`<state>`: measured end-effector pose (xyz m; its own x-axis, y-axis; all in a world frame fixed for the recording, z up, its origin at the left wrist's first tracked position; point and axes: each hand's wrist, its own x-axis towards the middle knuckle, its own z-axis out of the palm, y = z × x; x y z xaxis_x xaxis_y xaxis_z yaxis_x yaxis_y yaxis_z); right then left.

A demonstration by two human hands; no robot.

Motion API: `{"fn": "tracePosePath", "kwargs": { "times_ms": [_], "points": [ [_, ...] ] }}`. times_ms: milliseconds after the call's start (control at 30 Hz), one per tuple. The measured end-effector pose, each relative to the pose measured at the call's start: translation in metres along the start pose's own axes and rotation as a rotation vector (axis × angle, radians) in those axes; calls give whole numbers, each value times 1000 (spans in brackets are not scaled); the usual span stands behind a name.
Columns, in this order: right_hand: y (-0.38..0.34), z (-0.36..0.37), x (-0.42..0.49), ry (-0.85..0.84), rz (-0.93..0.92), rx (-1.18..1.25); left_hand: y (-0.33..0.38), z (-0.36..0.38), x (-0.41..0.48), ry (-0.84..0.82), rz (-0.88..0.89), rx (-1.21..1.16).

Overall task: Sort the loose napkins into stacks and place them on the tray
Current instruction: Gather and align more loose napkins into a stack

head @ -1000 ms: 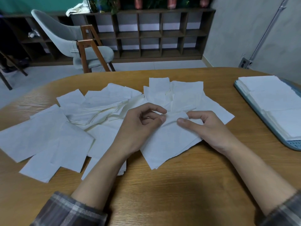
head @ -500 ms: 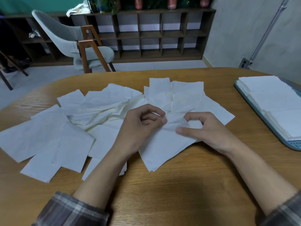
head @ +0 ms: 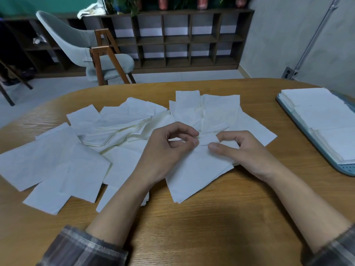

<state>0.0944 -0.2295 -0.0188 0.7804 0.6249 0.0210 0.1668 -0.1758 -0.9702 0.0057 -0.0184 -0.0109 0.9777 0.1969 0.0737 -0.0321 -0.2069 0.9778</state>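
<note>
While left hand (head: 169,150) and right hand (head: 245,150) fingers both pinch one napkin (head: 194,173), thin tissue may tear if pulled apart; loose napkins (head: 119,120) could drag.

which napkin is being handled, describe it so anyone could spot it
On the wooden table, left of the blue tray, lies a spread of loose napkins. It is the central napkin, one corner toward the person. Unlike its flat neighbours, left hand and right hand pinch its far edge.
</note>
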Motion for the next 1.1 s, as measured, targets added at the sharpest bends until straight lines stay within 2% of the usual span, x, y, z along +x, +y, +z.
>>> {"fn": "tracePosePath", "kwargs": {
  "times_ms": [233, 400, 500, 600, 833, 1100],
  "points": [
    [-1, 0, -2, -36, 7, -84, 1, 4, -2, 87, 11, 18],
    [-2, -2, -3, -63, 34, -27, 1, 4, -2, 37, 0, 40],
    [-2, 1, -3, -57, -5, -20, 1, 5, -2, 20, 53, 25],
    [-5, 5, -3, -41, -15, -2, -1, 8, -1, 81, 98, 12],
    [-3, 10, 0, 15, -63, -154, -2, 7, 0, 98, 95, 91],
    [-5, 13, -2, -58, -103, -214, -3, 11, 1, 163, 130, 38]
  ]
}}
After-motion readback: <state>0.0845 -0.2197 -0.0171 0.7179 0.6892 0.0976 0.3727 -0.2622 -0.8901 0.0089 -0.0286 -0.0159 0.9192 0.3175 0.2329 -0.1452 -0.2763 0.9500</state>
